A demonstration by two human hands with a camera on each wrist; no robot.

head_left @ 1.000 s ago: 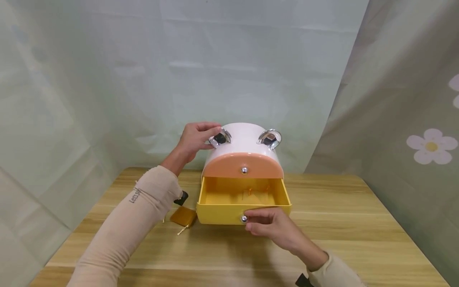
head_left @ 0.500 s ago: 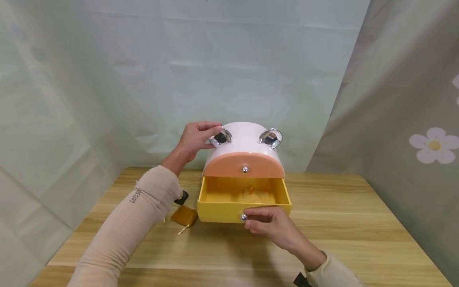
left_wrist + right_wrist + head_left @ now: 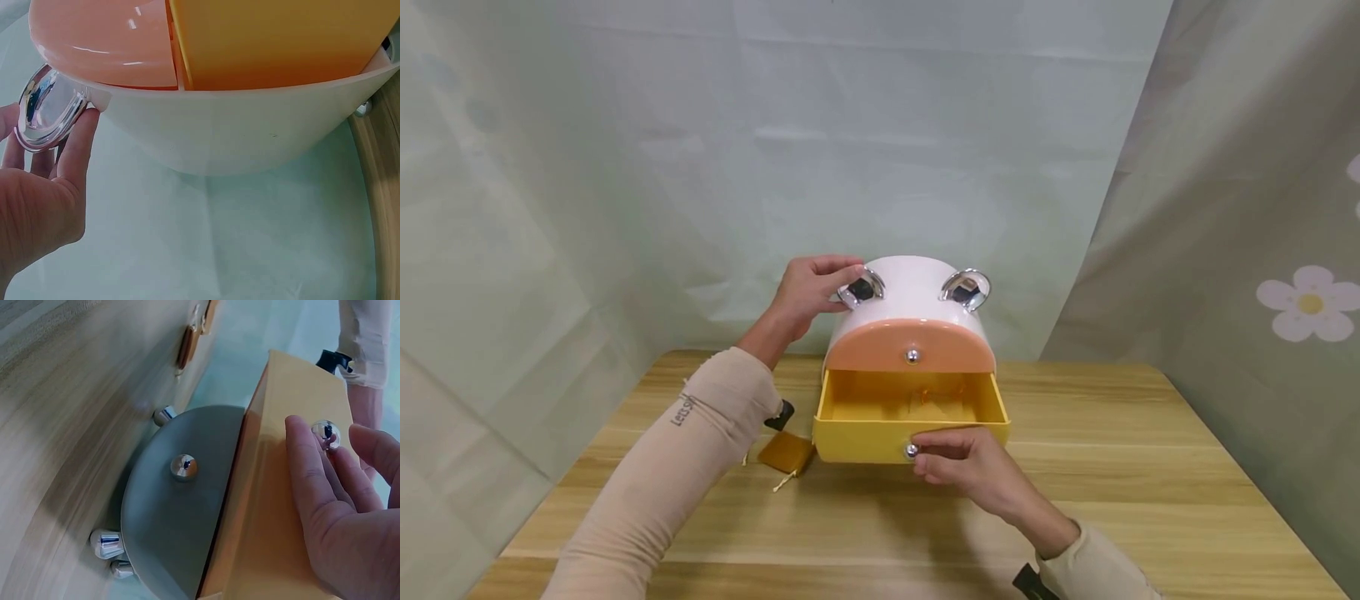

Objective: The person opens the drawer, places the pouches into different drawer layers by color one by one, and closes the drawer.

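Observation:
A white rounded box (image 3: 910,287) with two silver ears stands at the back of the wooden table (image 3: 1150,467). Its orange upper drawer (image 3: 880,350) is closed. The yellow lower drawer (image 3: 857,442) is pulled out, with something small and orange inside. My left hand (image 3: 820,287) grips the box's top left corner, fingers against the left silver ear (image 3: 47,109). My right hand (image 3: 936,457) presses on the yellow drawer front (image 3: 269,506), thumb and forefinger lying either side of the silver knob (image 3: 325,434).
A small brown flat item (image 3: 785,452) with pale strings lies on the table left of the drawer, beside my left forearm. Pale green cloth hangs behind and on both sides, and the right-hand sheet bears white flowers (image 3: 1310,303).
The yellow drawer has slid a little way back into the box under my right hand. My left hand has stayed on the box's corner.

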